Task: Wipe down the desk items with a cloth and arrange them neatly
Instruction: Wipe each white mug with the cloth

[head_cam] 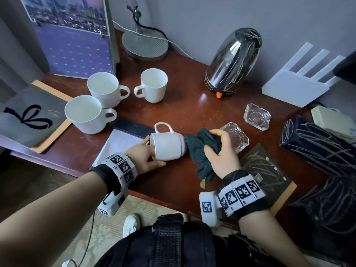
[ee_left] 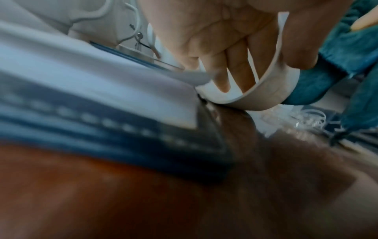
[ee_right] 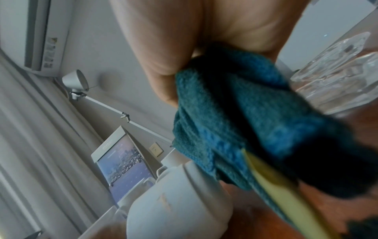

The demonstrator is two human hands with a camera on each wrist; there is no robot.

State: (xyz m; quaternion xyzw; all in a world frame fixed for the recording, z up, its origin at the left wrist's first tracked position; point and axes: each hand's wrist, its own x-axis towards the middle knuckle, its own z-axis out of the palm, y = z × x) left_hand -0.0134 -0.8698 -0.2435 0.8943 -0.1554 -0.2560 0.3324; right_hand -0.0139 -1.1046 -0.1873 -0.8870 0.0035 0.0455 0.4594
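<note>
Both hands work near the surface's front edge: the left hand (head_cam: pixel 146 155) holds a white mug (head_cam: pixel 167 146) on its side, fingers (ee_left: pixel 235 64) hooked inside the rim, thumb outside, while the right hand (head_cam: pixel 221 151) grips a bunched teal cloth (head_cam: pixel 200 147) against the mug's base. Turning the mug against a firmly pressed cloth would probably clean the whole base. Two glass ashtrays (head_cam: pixel 257 116) just right of the cloth and three upright mugs (head_cam: pixel 154 84) toward the back left crowd the swing, with a notepad (head_cam: pixel 119 143) under the left hand.

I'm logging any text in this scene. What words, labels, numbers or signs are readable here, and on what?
No text can be read.
Calendar: rows of figures, too small to read.
Wristbands: black-and-white square code markers, no letters legible.
Air conditioner: stickers, too blurred to read.
Grey folder: a black bow drawing, no words.
</note>
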